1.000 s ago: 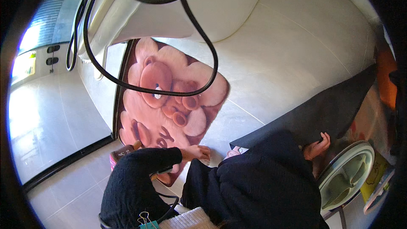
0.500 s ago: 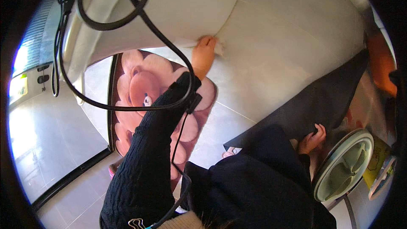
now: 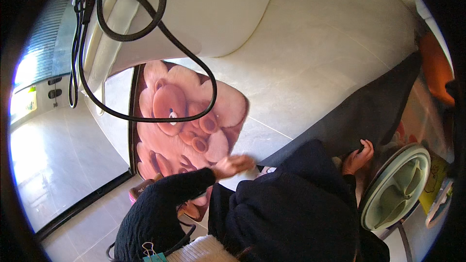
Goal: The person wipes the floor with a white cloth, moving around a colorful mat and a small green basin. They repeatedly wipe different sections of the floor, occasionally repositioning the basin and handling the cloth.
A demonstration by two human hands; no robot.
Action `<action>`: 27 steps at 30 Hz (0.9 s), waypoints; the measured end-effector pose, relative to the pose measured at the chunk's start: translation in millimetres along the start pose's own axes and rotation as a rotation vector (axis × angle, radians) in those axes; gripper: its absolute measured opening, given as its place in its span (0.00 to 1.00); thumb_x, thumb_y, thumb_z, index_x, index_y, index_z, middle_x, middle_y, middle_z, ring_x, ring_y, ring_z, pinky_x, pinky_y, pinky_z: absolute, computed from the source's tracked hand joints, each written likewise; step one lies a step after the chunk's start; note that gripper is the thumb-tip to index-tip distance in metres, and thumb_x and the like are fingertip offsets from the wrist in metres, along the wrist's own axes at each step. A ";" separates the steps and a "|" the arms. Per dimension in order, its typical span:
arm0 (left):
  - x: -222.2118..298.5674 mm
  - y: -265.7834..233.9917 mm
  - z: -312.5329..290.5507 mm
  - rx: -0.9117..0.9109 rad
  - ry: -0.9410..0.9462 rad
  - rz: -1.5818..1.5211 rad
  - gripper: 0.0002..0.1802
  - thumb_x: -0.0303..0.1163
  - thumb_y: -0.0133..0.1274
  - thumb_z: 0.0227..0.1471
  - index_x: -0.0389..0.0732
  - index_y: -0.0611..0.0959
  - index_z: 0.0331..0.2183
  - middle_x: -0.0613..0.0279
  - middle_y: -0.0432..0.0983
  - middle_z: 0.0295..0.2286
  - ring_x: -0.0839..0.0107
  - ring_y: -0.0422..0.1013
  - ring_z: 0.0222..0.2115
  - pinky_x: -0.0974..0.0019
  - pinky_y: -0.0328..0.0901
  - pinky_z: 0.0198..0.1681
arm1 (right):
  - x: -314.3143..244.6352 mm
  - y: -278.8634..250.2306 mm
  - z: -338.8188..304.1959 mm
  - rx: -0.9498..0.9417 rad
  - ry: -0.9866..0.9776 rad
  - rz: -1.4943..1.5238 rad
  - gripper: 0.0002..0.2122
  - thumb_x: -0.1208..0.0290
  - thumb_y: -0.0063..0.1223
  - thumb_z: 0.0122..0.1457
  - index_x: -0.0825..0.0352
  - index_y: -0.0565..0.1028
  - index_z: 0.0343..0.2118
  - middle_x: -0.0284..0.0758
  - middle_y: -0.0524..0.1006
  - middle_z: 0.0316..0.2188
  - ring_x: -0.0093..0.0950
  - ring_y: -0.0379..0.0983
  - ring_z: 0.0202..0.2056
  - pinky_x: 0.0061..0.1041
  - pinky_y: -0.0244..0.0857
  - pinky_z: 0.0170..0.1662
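My left hand [image 3: 235, 166], in a black knit sleeve, is held low in front of me, slightly blurred, fingers together. A small whitish cloth [image 3: 246, 176] shows under its fingers, mostly hidden by the hand. Close by is the pink bear-patterned mat [image 3: 194, 102] on the tiles. On the right, my right hand [image 3: 358, 157] curls its fingers at a dark grey floor mat [image 3: 359, 111], which is folded up with its plain underside showing. Part of this mat is hidden behind my dark clothing.
A white rounded fixture [image 3: 218, 14] stands on the grey tile floor [image 3: 310, 53] ahead. A black cable loop [image 3: 194, 58] hangs across the upper left. By my right arm are a pale green round divided basin [image 3: 398, 189] and an orange object [image 3: 437, 68]. A dark floor rail [image 3: 87, 204] runs at left.
My left hand has drawn back from the base of the white fixture toward my body, bringing the whitish cloth along. The right hand stays at the folded mat.
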State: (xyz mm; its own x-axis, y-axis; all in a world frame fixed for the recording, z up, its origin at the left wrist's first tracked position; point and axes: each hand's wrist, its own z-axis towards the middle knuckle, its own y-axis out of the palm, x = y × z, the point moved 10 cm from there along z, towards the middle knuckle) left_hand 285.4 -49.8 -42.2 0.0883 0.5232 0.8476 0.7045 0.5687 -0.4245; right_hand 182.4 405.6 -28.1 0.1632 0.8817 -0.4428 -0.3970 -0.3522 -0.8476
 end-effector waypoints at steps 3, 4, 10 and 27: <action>-16.8 47.6 -54.1 -0.320 0.055 0.076 0.14 0.29 0.48 0.53 0.42 0.83 0.41 0.59 0.77 0.39 0.63 0.76 0.36 0.64 0.71 0.39 | 3.8 2.7 0.4 -0.021 0.046 0.023 0.21 0.88 0.44 0.45 0.63 0.72 0.44 0.39 0.68 0.49 0.42 0.63 0.51 0.42 0.56 0.54; -24.4 43.8 -49.1 -0.311 0.005 -0.025 0.13 0.29 0.48 0.53 0.42 0.83 0.40 0.59 0.78 0.38 0.63 0.76 0.36 0.64 0.71 0.39 | 2.6 2.2 1.2 -0.024 0.036 0.010 0.21 0.89 0.45 0.46 0.62 0.72 0.44 0.39 0.68 0.49 0.42 0.63 0.51 0.42 0.55 0.55; 28.4 -110.7 139.0 0.178 0.182 0.270 0.25 0.14 0.50 0.37 0.38 0.81 0.42 0.51 0.79 0.40 0.57 0.77 0.39 0.61 0.71 0.43 | 2.5 2.9 -0.3 -0.081 0.121 -0.030 0.22 0.90 0.48 0.46 0.62 0.72 0.44 0.39 0.67 0.50 0.40 0.63 0.53 0.40 0.55 0.58; 1.4 -3.5 72.1 -0.161 0.095 0.284 0.20 0.38 0.53 0.54 0.43 0.77 0.48 0.55 0.72 0.43 0.57 0.71 0.44 0.61 0.70 0.47 | -52.1 -14.5 -0.3 0.111 -0.230 -0.247 0.20 0.82 0.47 0.50 0.57 0.73 0.46 0.35 0.65 0.52 0.37 0.60 0.55 0.54 0.45 0.62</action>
State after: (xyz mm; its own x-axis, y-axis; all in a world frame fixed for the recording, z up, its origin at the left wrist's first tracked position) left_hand 232.3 -5.2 -62.4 0.3569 0.5800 0.7322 0.7441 0.2973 -0.5982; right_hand 179.9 364.7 7.2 0.0636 0.9881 -0.1398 -0.4689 -0.0941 -0.8783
